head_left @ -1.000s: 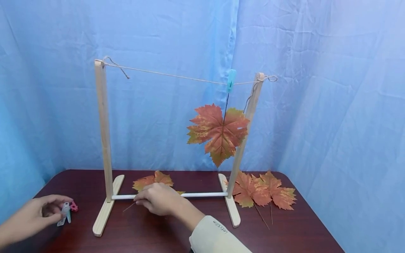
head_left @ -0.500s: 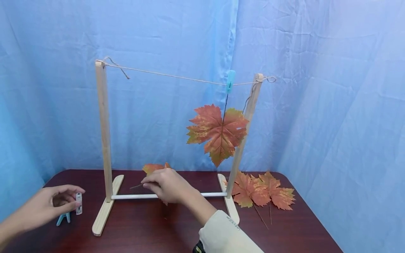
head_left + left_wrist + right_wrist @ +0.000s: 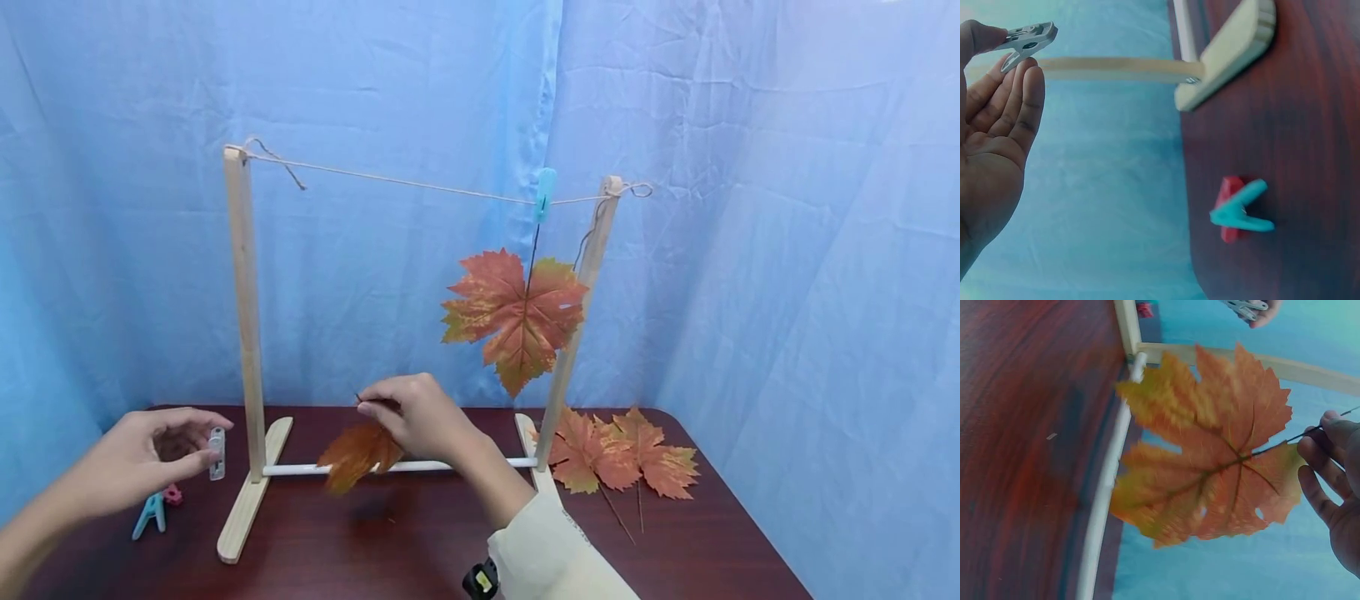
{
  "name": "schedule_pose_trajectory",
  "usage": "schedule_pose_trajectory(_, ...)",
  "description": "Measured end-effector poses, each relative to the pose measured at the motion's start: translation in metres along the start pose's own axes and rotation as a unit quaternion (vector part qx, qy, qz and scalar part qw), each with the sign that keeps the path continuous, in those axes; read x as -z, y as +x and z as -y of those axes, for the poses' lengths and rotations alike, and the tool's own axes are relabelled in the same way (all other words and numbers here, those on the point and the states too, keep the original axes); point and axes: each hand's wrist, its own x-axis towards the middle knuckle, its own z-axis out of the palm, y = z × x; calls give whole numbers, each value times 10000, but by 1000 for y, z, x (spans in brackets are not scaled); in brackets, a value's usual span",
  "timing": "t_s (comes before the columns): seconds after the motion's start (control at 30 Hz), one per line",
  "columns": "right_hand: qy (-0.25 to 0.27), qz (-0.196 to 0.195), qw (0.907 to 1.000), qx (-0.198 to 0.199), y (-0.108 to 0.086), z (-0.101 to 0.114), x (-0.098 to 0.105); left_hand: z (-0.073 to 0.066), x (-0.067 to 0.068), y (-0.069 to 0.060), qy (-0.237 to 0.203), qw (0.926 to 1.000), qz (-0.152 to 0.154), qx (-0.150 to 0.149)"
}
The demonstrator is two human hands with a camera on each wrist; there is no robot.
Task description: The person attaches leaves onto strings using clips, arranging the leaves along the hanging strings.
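Observation:
Between thumb and fingers, my left hand [image 3: 142, 458] pinches a clear clothespin [image 3: 217, 454], held above the table left of the wooden frame; the left wrist view shows the clothespin [image 3: 1029, 40] at the fingertips. My right hand [image 3: 423, 417] pinches the thin stem of an orange leaf [image 3: 360, 454], which hangs below it by the white bar [image 3: 435, 465]. In the right wrist view the leaf [image 3: 1210, 456] is spread flat to the camera. A teal clothespin [image 3: 544, 196] holds another leaf [image 3: 517, 312] by its stem on the string [image 3: 390, 177].
A teal clothespin [image 3: 150, 515] and a red one [image 3: 172, 495] lie on the table beneath my left hand. Wooden posts [image 3: 246, 317] stand on flat feet [image 3: 255, 492]. Several leaves [image 3: 592, 450] lie at the right post's base. Blue curtains hang behind the table.
The leaf has come up off the table, lifted by its stem in my right hand. My left hand has raised the clear clothespin and moved right, away from the teal and red ones.

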Motion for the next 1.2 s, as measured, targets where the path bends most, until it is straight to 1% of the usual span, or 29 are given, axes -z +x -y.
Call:
schedule_pose_trajectory(0.17,97,-355,9993,70,3,1,13,-13,-1,14,-88,9992,38,-382)
schedule_pose_trajectory(0.33,99,-561,9983,106,5,3,26,-28,-1,30,-154,9986,57,-495)
schedule_pose_trajectory(0.5,22,-786,9969,42,5,6,39,-43,-7,48,-180,9979,109,-607)
schedule_pose_trajectory(0.57,-29,-882,9961,13,4,9,44,-48,-10,56,-145,9973,99,-707)
schedule_pose_trajectory(0.67,-79,-1017,9948,-70,4,13,51,-56,-10,66,-41,9962,6,-874)
schedule_pose_trajectory(0.9,-311,-1449,9885,-308,5,20,68,-75,-2,91,22,9930,-66,-1178)
schedule_pose_trajectory(1.03,-310,-1712,9834,-510,9,23,77,-88,5,103,10,9905,-71,-1373)
schedule_pose_trajectory(1.13,-308,-1922,9787,-648,12,27,84,-99,11,112,39,9894,-84,-1447)
schedule_pose_trajectory(1.2,-330,-2038,9757,-736,15,28,89,-107,14,118,64,9897,-120,-1426)
